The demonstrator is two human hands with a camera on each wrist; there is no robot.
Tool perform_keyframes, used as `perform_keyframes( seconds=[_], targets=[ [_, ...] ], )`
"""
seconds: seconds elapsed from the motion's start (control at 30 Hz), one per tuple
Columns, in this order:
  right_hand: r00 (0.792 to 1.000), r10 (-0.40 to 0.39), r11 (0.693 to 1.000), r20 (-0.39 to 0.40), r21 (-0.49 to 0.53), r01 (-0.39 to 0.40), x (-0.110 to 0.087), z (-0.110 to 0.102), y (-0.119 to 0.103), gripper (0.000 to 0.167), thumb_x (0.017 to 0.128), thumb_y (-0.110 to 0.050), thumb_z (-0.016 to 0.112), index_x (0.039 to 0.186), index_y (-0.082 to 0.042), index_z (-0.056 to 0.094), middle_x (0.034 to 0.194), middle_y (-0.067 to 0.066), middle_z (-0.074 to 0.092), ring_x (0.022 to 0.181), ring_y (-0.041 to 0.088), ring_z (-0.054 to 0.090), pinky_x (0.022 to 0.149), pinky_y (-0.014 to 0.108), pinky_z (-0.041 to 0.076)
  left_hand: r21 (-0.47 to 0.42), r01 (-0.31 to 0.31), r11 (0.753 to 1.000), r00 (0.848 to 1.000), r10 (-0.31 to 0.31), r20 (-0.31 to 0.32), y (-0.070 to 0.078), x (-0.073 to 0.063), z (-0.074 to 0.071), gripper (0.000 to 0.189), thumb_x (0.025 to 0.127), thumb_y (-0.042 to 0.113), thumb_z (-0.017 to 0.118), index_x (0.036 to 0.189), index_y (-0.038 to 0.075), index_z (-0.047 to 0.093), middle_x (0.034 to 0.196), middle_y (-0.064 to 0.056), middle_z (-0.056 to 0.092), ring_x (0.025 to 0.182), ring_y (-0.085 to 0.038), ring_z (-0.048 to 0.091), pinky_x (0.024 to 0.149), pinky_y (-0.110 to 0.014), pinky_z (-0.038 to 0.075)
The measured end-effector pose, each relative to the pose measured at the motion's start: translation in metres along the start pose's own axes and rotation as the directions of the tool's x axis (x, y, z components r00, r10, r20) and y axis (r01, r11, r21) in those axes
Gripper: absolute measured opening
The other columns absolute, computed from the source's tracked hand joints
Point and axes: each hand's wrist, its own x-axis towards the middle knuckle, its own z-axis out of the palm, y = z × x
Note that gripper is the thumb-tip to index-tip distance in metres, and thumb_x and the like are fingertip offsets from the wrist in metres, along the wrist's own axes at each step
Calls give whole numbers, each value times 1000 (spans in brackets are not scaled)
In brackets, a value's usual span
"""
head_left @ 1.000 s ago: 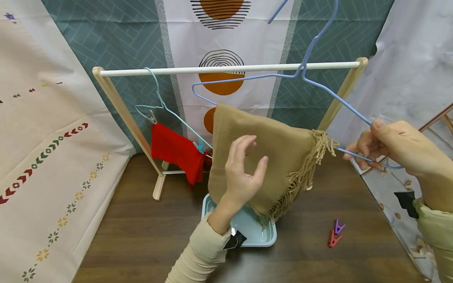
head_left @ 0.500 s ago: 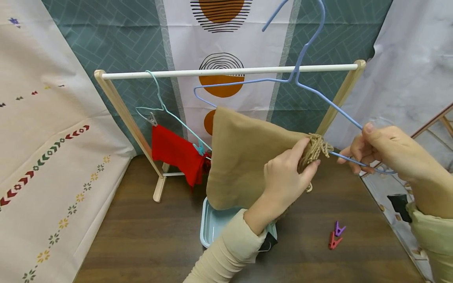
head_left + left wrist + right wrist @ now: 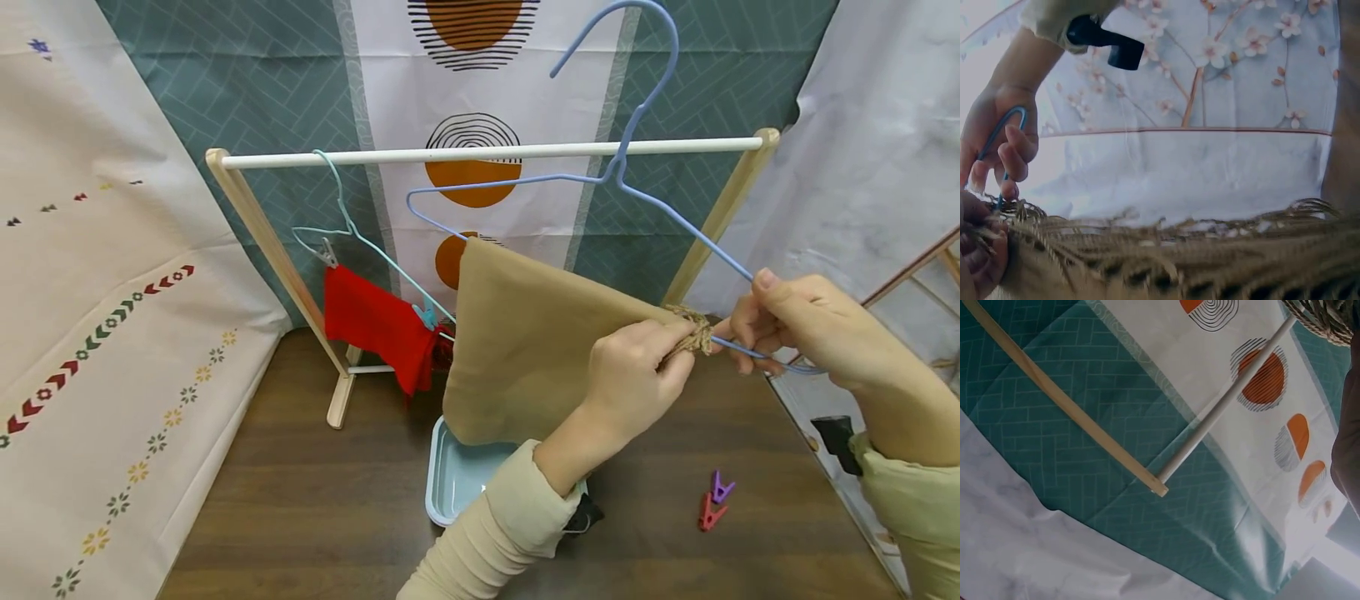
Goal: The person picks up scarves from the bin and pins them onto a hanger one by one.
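Note:
A tan fringed scarf (image 3: 525, 350) hangs folded over the lower bar of a blue wire hanger (image 3: 675, 218), which is tilted down to the right. My right hand (image 3: 806, 321) holds the hanger by its right corner. At the scarf's upper right end, my left hand (image 3: 637, 367) pinches the bunched fringe (image 3: 701, 329) close to the bar, just left of the right fingers. In the left wrist view, the loose fringe (image 3: 1166, 256) spreads across the bottom, and the hanger's bent corner (image 3: 1016, 112) lies in the right hand. The right wrist view shows little of the hands.
Behind stands a wooden rack with a white rail (image 3: 420, 156). A mint hanger (image 3: 345, 221) on it carries a red cloth (image 3: 375, 325) held by clips. Below the scarf sits a light-blue tray (image 3: 442, 500). Purple (image 3: 722, 487) and red clothespins (image 3: 709, 512) lie on the table.
My left hand has moved right from in front of the scarf and taken hold of the fringe. The hanger and right hand have shifted slightly left, the hook coming lower into view.

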Motion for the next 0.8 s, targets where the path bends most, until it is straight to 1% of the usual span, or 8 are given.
perform_keyframes(
  seconds=[0.13, 0.23, 0.3, 0.4, 0.5, 0.6, 0.67, 0.8],
  targets=[
    [1000, -1, 1000, 24, 8, 1, 1, -4, 1, 51, 101, -11, 13, 71, -2, 54, 61, 11, 58, 45, 19, 51, 35, 34, 31, -63, -60, 996, 997, 63, 50, -7, -1, -8, 24, 78, 11, 63, 101, 7, 69, 73, 5, 63, 61, -1, 50, 58, -5, 35],
    [999, 4, 1000, 37, 4, -4, 2, -9, 1, 51, 101, -11, 13, 72, -2, 53, 61, 12, 58, 54, 18, 57, 37, 35, 32, -139, -63, 988, 997, 69, 33, -18, -2, -18, 27, 81, 13, 62, 105, 5, 66, 78, 2, 63, 68, -3, 54, 65, -5, 38],
    [999, 8, 1000, 42, -19, -8, 2, -12, 1, 50, 101, -12, 13, 72, -2, 53, 60, 12, 58, 66, 16, 62, 43, 31, 39, -204, -51, 978, 999, 51, -8, -28, -4, -26, 24, 80, 9, 62, 102, 2, 65, 78, -1, 63, 69, -5, 56, 67, -7, 41],
    [999, 13, 998, 46, -66, -10, 3, -17, -1, 50, 101, -14, 13, 71, -2, 52, 57, 12, 58, 84, 14, 64, 55, 26, 45, -293, -25, 956, 997, 4, -71, -44, -7, -37, 20, 80, 4, 60, 99, -2, 64, 77, -6, 63, 67, -8, 57, 65, -11, 45],
    [998, 20, 995, 59, -95, -15, 4, -20, -2, 51, 102, -14, 13, 71, -1, 51, 57, 12, 58, 86, 15, 64, 62, 24, 47, -336, 8, 942, 991, -53, -126, -59, -12, -49, 19, 81, 2, 59, 97, -5, 64, 77, -9, 62, 65, -11, 58, 61, -16, 48],
    [997, 24, 995, 69, -99, -17, 6, -19, -3, 51, 101, -14, 12, 71, -1, 51, 57, 13, 57, 81, 17, 64, 65, 23, 48, -344, 53, 938, 979, -117, -169, -73, -17, -62, 19, 81, 2, 59, 98, -6, 64, 78, -11, 63, 67, -15, 59, 59, -22, 51],
    [996, 19, 996, 82, -89, -12, 7, -18, -3, 51, 101, -13, 12, 71, -1, 51, 57, 13, 57, 69, 18, 63, 68, 22, 48, -341, 79, 937, 966, -156, -205, -83, -21, -70, 19, 81, 2, 59, 97, -6, 64, 79, -13, 63, 68, -17, 60, 59, -24, 52],
    [994, -15, 998, 109, -59, 22, 10, -16, -4, 50, 101, -10, 10, 72, -1, 51, 58, 13, 57, 49, 21, 52, 70, 22, 46, -305, 129, 944, 927, -224, -300, -103, -28, -84, 18, 80, -1, 60, 97, -6, 65, 81, -15, 64, 67, -20, 60, 57, -29, 53]
  ],
)
